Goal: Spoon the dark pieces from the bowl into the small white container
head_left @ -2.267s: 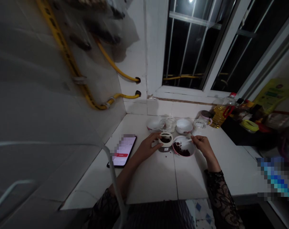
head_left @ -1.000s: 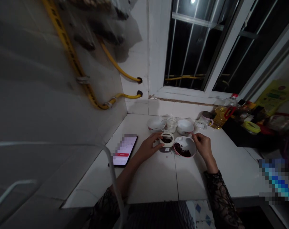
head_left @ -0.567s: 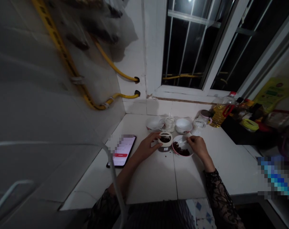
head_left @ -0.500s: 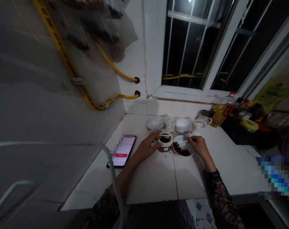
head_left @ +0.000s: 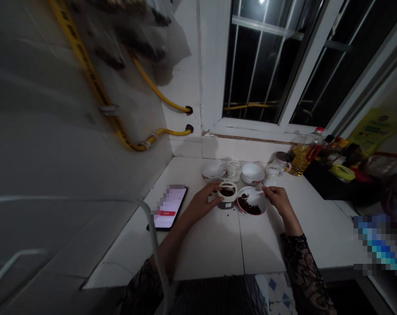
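My left hand (head_left: 209, 196) curves around the side of a small jar (head_left: 227, 204) with a pale rim, fingers and thumb on it. Dark granules show inside the jar. Between the finger and thumb of my right hand (head_left: 276, 197) is the handle of a white spoon (head_left: 255, 193). The spoon's head reaches over a white bowl (head_left: 263, 206) with a pink edge and lies at the dark granules (head_left: 251, 207) in it. Bowl and jar stand side by side on the tiled counter, with a few crumbs in front of the jar.
Behind stand two white bowls, one at the left (head_left: 209, 171) and one nearer the middle (head_left: 252, 173), with glass jars (head_left: 233, 169) beside them. A phone (head_left: 170, 209) lies left of my arm. An oil bottle (head_left: 300, 159) and a black condiment box (head_left: 319, 181) stand at the right.
My right hand has moved a little to the right, away from the bowl's middle, and more of the spoon shows. My left hand stays on the jar.
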Demonstrator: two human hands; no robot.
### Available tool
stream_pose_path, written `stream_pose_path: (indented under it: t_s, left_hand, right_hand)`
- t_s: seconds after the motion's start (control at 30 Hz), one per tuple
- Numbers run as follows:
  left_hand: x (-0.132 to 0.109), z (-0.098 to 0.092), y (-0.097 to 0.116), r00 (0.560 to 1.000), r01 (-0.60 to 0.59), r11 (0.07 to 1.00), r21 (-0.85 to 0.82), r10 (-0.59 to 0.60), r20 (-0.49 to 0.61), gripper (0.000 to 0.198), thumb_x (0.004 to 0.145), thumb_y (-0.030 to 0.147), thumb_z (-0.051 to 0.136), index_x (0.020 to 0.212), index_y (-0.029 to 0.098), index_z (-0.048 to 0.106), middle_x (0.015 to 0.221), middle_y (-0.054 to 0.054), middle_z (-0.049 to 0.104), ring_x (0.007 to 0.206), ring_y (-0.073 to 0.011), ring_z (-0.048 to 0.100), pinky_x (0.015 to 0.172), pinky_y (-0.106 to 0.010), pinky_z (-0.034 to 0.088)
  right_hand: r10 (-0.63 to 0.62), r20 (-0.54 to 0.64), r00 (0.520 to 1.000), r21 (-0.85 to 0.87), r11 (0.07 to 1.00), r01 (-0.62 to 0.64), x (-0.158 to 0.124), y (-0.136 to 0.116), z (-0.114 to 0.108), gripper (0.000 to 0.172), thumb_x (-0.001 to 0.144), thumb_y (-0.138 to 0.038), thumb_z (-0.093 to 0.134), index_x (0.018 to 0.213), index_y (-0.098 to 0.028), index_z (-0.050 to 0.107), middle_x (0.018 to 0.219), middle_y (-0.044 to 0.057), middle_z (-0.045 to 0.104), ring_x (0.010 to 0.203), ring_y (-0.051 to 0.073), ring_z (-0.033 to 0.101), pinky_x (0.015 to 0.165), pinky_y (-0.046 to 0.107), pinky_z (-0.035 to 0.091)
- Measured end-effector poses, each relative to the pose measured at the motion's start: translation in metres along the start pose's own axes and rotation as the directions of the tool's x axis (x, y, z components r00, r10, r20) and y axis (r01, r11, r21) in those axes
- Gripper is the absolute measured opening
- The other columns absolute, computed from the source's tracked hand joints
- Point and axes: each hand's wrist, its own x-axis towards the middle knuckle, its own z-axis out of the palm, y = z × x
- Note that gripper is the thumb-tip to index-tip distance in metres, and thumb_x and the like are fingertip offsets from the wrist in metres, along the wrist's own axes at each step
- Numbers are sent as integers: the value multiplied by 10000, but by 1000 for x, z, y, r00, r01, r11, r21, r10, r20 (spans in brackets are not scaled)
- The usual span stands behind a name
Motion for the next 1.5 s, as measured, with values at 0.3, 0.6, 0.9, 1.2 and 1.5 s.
stream_pose_path:
  t_s: [0.3,0.6,0.9,1.2,1.5]
  left_hand:
    - [0,0,0,1000,-9,1000,19,9,-3,233,878,404,620,1027,226,620,1354,-97,635,1194,-262,643,872,-382,586]
    - [0,1,0,1000,12,1000,-18,-12,2,246,869,405,624,1043,232,622,1363,-98,628,1212,-267,631,872,-387,581]
    - [0,0,-1,1000,7,1000,-7,-7,8,248,880,423,615,1042,235,619,1370,-92,622,1204,-263,634,881,-388,583]
    - [0,-1,2,1000,18,1000,-11,-18,5,243,876,419,616,1034,234,623,1370,-89,623,1217,-265,627,902,-395,580]
    - [1,0,0,1000,8,1000,-2,-8,5,246,873,413,617,1031,225,620,1368,-101,628,1219,-268,628,872,-377,580]
  right_hand:
    - [6,-18,1000,-18,1000,-7,2,4,0,591,565,-776,656,481,-204,535,418,-40,389,414,78,267,410,257,178]
    - [27,6,1000,62,998,-28,-1,-3,1,595,532,-781,687,488,-212,520,400,-63,346,395,64,227,401,254,141]
    - [40,4,999,53,998,-41,0,-2,0,593,526,-780,682,494,-208,528,395,-59,356,395,65,234,402,255,141]
    - [40,-7,999,62,997,-40,-1,-3,2,595,523,-780,684,487,-210,520,387,-58,352,390,65,235,395,245,146]
    - [35,-47,998,95,995,-30,1,-2,6,609,520,-789,695,474,-207,522,403,-54,359,394,67,243,400,244,168]
